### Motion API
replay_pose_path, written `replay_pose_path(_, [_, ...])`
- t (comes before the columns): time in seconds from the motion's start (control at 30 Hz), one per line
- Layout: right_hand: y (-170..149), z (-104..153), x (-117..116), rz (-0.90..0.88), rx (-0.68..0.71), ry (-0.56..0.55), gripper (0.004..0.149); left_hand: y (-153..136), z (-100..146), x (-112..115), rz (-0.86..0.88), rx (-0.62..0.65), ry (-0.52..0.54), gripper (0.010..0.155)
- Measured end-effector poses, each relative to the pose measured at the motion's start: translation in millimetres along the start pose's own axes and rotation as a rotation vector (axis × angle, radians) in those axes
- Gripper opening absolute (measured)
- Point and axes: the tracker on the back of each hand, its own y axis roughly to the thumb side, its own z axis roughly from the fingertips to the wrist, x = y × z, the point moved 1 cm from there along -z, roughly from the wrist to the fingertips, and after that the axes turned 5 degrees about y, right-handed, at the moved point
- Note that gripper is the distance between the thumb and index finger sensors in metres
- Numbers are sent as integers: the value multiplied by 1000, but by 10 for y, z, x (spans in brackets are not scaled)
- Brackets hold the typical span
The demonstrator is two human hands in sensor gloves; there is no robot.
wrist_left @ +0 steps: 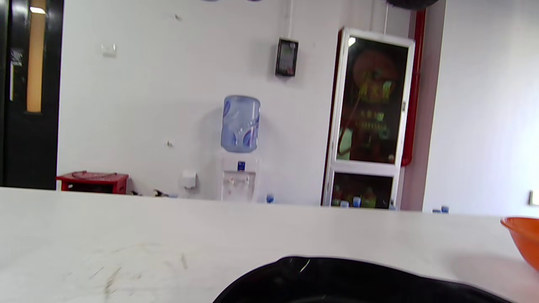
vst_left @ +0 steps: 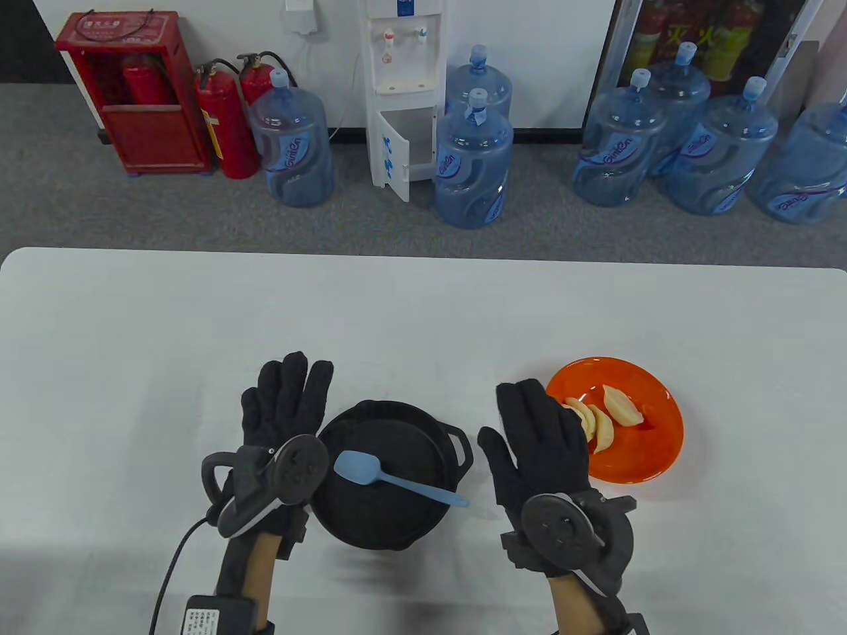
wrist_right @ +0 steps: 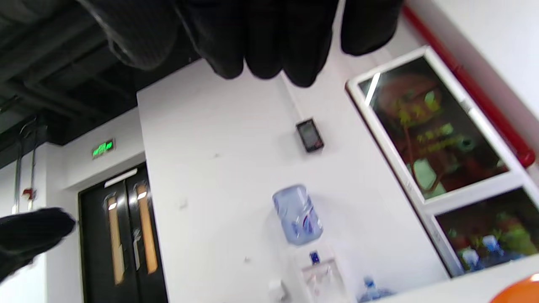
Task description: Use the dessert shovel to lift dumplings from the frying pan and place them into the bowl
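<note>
A black frying pan (vst_left: 390,522) sits near the table's front edge, and I see no dumplings in it. A light blue dessert shovel (vst_left: 390,477) lies across it, blade at the left, handle over the right rim. To the right stands an orange bowl (vst_left: 655,456) holding three pale dumplings (vst_left: 605,417). My left hand (vst_left: 284,403) hovers flat with straight fingers just left of the pan, holding nothing. Between pan and bowl my right hand (vst_left: 539,436) is also flat and empty. The left wrist view shows the pan's rim (wrist_left: 337,277) and the bowl's edge (wrist_left: 524,235). Gloved fingertips (wrist_right: 269,46) hang along the top of the right wrist view.
The white table (vst_left: 198,331) stretches wide behind and to both sides of the pan and bowl. Beyond its far edge stand a water dispenser (vst_left: 403,92), several blue water jugs and red fire extinguishers on the floor.
</note>
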Motion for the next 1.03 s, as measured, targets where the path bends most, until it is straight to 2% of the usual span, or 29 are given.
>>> replay_pose_path(0.1, [-253,77,-115,-32,-23,15,68,26,41,107,-44,5,-6,78])
replay_pose_path(0.17, [-389,117,-244,-39,-71,91,71,-23,75,234,-62,-12,-30,78])
replay_pose_path(0.23, [-501,143,-368,37,-107,164,72,-77,102,364,-63,-14,-44,78])
replay_pose_path(0.5, [-697,254,-623,233,-136,255,73,-201,191,629,-134,-22,-148,79])
replay_pose_path(1.03, [-631,259,-671,230,-105,275,73,-282,203,648,-113,-58,-169,79])
